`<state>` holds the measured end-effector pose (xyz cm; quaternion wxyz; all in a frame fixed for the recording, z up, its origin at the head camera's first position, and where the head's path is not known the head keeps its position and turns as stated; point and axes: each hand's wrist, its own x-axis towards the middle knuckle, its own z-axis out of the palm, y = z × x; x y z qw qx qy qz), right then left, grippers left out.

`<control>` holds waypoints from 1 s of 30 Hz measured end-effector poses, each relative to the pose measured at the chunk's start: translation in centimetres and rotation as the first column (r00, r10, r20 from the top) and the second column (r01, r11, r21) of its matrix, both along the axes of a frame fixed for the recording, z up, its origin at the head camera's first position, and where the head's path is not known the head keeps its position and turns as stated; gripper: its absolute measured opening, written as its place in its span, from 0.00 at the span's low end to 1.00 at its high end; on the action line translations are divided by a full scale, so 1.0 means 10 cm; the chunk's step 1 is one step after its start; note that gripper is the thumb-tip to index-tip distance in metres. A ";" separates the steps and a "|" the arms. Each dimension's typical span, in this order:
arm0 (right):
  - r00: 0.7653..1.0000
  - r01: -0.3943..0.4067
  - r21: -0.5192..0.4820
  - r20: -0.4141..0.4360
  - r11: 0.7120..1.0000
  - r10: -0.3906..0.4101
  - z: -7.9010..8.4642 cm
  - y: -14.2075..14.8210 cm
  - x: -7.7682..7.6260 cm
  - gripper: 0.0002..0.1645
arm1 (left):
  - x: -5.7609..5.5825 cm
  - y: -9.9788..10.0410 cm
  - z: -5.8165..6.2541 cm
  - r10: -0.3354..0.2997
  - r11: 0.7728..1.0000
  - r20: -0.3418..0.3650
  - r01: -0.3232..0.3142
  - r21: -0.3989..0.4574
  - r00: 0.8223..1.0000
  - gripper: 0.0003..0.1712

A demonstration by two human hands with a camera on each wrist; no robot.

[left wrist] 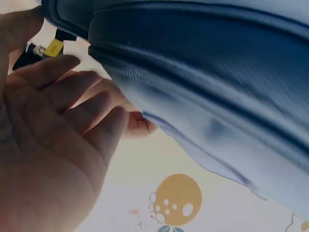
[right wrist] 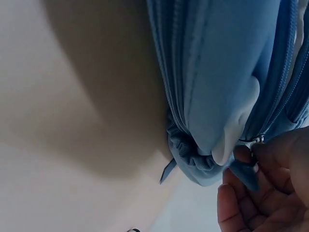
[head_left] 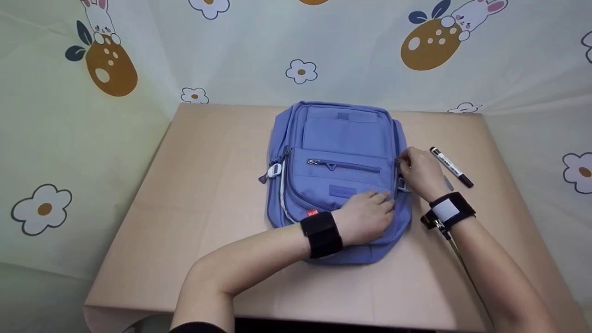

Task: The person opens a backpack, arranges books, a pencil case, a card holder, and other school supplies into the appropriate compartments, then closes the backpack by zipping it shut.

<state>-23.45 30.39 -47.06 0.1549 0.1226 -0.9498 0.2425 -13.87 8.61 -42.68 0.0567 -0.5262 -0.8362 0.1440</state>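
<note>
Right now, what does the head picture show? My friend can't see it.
A blue backpack lies on a table, with a person's left hand resting on its front and their right hand pinching at its right edge. A marker lies to the right, and a flower-and-bunny wall stands behind.

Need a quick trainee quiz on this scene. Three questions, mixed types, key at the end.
1. Open: in the right wrist view, what does the right hand pinch?
2. True or false: the marker lies on top of the backpack.
3. Fill the blank: in the head view, the left hand rests on the ____ of the backpack, below the short zipped pocket.

Key:
1. A zipper pull.
2. False; the marker lies on the table beside it.
3. Front.
</note>
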 end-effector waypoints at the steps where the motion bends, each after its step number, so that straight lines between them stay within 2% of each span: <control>1: 1.000 -0.002 -0.007 -0.005 1.000 0.002 0.00 0.00 0.00 0.06 | 0.00 0.00 -0.02 0.003 1.000 -0.011 -0.003 -0.012 1.000 0.25; 4: 1.000 -0.010 -0.029 -0.012 1.000 0.009 0.01 0.00 0.01 0.05 | 0.00 -0.01 -0.08 0.028 0.999 -0.005 -0.028 -0.032 1.000 0.23; 7: 1.000 -0.020 -0.034 -0.025 0.999 0.019 0.02 0.03 0.02 0.04 | -0.02 -0.01 -0.11 0.056 0.998 0.033 -0.055 -0.039 0.998 0.23; 14: 0.988 -0.059 0.022 -0.144 0.998 0.062 -0.02 0.08 0.12 0.03 | -0.02 0.01 -0.10 0.090 0.994 0.086 -0.084 -0.070 0.992 0.23; 18: 0.984 -0.076 0.052 -0.157 0.996 0.084 -0.01 0.08 0.22 0.04 | -0.03 0.01 -0.11 0.096 0.994 0.105 -0.090 -0.064 0.990 0.23; 25: 0.989 -0.097 0.102 -0.098 0.990 0.107 0.03 0.04 0.44 0.03 | -0.03 0.01 -0.11 0.098 0.994 0.116 -0.091 -0.062 0.988 0.24; 30: 0.989 -0.149 0.131 0.006 0.980 0.150 0.09 -0.01 0.60 0.03 | -0.04 0.01 -0.11 0.092 0.994 0.108 -0.085 -0.066 0.990 0.25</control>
